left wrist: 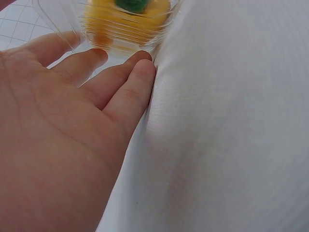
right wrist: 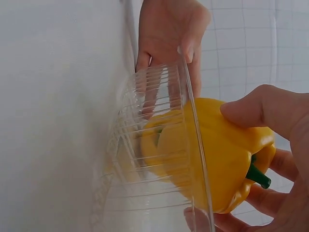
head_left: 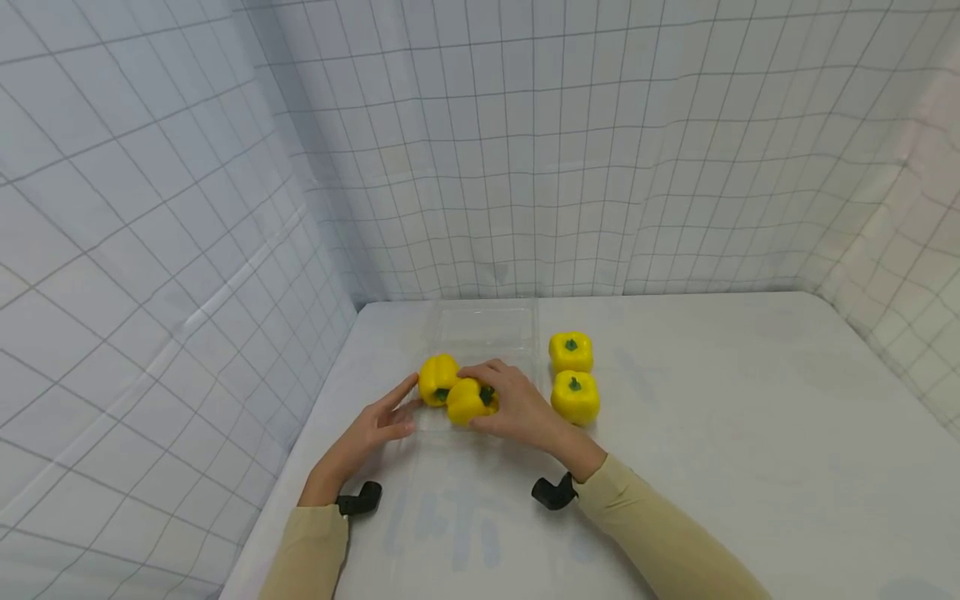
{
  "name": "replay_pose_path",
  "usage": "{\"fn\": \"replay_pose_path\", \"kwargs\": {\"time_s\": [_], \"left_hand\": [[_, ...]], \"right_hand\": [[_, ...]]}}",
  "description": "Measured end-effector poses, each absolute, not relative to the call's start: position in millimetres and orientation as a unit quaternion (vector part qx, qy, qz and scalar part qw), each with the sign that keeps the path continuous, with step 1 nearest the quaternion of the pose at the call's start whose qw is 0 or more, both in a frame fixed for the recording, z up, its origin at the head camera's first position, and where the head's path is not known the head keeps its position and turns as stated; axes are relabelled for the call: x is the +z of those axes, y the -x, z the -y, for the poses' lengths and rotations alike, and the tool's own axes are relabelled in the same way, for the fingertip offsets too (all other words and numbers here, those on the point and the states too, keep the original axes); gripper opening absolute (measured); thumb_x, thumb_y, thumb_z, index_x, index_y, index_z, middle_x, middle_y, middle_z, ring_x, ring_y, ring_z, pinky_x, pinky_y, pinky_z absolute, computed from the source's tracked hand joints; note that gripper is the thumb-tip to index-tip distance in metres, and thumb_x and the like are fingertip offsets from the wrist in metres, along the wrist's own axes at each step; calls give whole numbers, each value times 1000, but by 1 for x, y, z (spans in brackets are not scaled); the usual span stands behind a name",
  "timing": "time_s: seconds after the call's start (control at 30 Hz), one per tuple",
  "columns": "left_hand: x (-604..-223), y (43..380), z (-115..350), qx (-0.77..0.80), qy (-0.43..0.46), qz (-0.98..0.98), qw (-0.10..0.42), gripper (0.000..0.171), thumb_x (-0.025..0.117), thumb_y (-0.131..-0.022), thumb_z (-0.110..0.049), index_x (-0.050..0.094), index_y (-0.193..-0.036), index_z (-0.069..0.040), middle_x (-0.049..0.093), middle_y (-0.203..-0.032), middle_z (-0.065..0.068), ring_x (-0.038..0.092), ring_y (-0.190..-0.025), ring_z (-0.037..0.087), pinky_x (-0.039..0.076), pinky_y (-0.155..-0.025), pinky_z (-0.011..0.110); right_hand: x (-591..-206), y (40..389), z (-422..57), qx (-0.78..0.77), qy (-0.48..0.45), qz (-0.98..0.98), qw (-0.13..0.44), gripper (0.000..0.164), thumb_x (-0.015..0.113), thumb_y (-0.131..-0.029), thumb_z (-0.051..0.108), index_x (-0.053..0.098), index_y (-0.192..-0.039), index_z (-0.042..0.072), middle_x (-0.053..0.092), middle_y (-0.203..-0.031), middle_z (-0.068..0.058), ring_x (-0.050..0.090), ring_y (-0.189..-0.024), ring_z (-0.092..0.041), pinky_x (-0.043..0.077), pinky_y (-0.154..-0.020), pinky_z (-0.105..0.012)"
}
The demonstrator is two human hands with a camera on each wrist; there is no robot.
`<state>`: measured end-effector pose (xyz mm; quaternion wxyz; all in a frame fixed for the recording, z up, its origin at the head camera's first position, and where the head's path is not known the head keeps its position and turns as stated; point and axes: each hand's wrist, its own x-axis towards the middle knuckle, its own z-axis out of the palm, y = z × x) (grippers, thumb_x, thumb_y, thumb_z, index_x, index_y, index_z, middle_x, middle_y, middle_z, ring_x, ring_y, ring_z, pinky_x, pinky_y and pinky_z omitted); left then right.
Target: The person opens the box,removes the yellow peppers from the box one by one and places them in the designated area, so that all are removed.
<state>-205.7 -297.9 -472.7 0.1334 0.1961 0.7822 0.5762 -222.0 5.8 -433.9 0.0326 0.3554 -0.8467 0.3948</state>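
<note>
Since the box [right wrist: 140, 205] could slide, the left hand [head_left: 375, 423], fingers nearly straight, seemingly steadies its side while the right hand [head_left: 519, 410] curls its fingers round one pepper [head_left: 465, 405], partly inside, beside another pepper [head_left: 436, 377].

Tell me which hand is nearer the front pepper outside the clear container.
Right. The right hand, gripping another pepper, is just left of the front pepper; the left hand is farther left, at the left side of the clear container.
</note>
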Motion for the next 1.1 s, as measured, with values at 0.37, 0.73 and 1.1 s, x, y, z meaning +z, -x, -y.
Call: {"fn": "replay_pose_path", "kwargs": {"time_s": [0.37,0.73,1.1], "left_hand": [[-473,206,298,575,-196,-783,134,72,55,-103,-12,19,-163,-26,11,-167,-6,27,-148,33,24,-114,60],[-472,205,297,575,-193,-784,136,72,55,-103,-12,19,-163,-26,11,-167,-6,25,-149,34,23,-114,62],[-473,205,298,566,-186,-792,132,71,55,-103,-14,19,-163,-27,11,-167,-5,25,-148,36,24,-114,62]], "right_hand": [[-428,219,-7,397,-375,835,65,60,80,-84,21,59,-140,20,58,-132,3,49,-115,-19,41,-97,-41],[-423,216,-9,388,-384,835,74,54,81,-88,27,61,-138,24,59,-129,3,52,-114,-16,44,-98,-37],[-419,214,-15,401,-389,827,66,53,78,-90,31,60,-140,26,55,-126,5,54,-111,-10,49,-97,-32]]}}
